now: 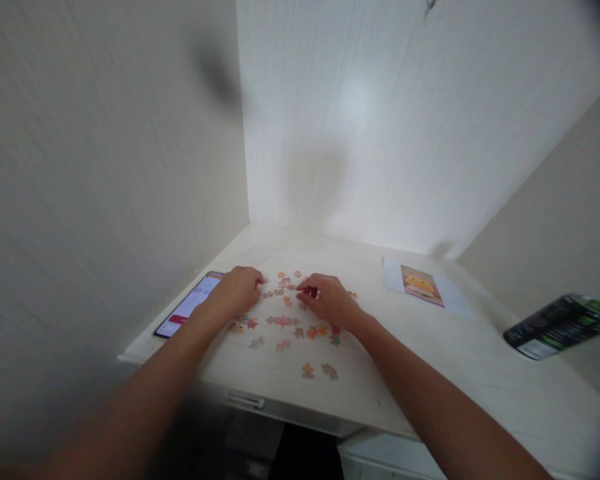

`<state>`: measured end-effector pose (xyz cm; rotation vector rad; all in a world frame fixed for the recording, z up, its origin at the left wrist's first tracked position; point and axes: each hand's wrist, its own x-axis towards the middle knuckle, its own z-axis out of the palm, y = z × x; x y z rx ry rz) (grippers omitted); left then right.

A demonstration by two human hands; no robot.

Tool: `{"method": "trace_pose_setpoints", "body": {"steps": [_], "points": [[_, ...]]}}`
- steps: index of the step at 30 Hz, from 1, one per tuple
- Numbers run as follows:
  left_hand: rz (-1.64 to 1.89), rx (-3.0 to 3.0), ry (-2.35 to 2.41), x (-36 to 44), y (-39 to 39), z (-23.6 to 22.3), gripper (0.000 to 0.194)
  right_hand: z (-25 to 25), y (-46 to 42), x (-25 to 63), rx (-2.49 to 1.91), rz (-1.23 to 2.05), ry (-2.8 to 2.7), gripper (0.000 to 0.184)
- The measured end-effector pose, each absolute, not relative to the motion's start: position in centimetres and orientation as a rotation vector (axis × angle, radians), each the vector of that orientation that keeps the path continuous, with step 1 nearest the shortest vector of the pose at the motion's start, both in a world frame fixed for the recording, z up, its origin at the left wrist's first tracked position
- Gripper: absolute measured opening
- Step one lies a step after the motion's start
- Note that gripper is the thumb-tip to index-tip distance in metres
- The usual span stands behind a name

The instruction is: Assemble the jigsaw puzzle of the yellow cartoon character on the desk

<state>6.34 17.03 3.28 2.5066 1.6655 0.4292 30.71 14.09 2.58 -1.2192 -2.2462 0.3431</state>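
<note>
Several small jigsaw pieces (pixel 283 321) lie scattered on a pale wooden desk (pixel 430 360). My left hand (pixel 239 291) rests knuckles-up on the desk at the left side of the pieces, fingers curled; what it holds, if anything, is hidden. My right hand (pixel 327 298) is curled too, its fingertips pinching a small piece near a dark red spot. Two loose pieces (pixel 320 371) lie nearer the desk's front edge.
A phone (pixel 190 304) with a lit screen lies at the desk's left edge, by the wall. A white sheet with a picture card (pixel 421 284) lies at the back right. A dark packet (pixel 560 325) sits at the far right. White walls enclose the desk's corner.
</note>
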Motion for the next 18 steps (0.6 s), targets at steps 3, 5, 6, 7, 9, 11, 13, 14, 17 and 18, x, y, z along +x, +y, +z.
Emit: {"method": "trace_pose_setpoints", "body": {"steps": [3, 5, 6, 7, 9, 11, 13, 14, 17, 18], "points": [[0.427, 2.492, 1.621, 6.4, 17.8, 2.9, 0.029, 2.4, 14.2, 30.8, -1.227, 0.329, -2.249, 0.021], [0.444, 2.476, 1.580, 6.2, 17.9, 2.8, 0.029, 2.3, 14.2, 30.9, -1.232, 0.311, -2.253, 0.021], [0.461, 2.471, 1.554, 6.0, 17.9, 2.8, 0.029, 2.4, 14.3, 30.9, -1.236, 0.301, -2.257, 0.022], [0.483, 2.466, 1.526, 5.9, 17.8, 2.8, 0.029, 2.4, 14.3, 30.9, -1.243, 0.293, -2.262, 0.022], [0.544, 2.453, 1.475, 5.7, 17.6, 3.0, 0.030, 2.4, 14.4, 31.0, -1.254, 0.290, -2.271, 0.022], [0.619, 2.416, 1.434, 5.7, 17.3, 3.3, 0.027, 2.5, 14.4, 31.0, -1.247, 0.311, -2.268, 0.023], [0.701, 2.334, 1.409, 6.0, 17.0, 3.8, 0.021, 2.6, 14.4, 31.1, -1.234, 0.339, -2.253, 0.023], [0.741, 2.274, 1.396, 6.3, 16.8, 4.0, 0.017, 2.6, 14.3, 31.0, -1.226, 0.351, -2.237, 0.023], [0.851, 2.030, 1.301, 7.8, 15.7, 4.2, 0.022, 2.5, 14.3, 30.8, -1.176, 0.456, -2.140, 0.022], [0.883, 1.932, 1.244, 8.4, 15.2, 4.1, 0.028, 2.4, 14.2, 30.6, -1.141, 0.542, -2.094, 0.022]]}}
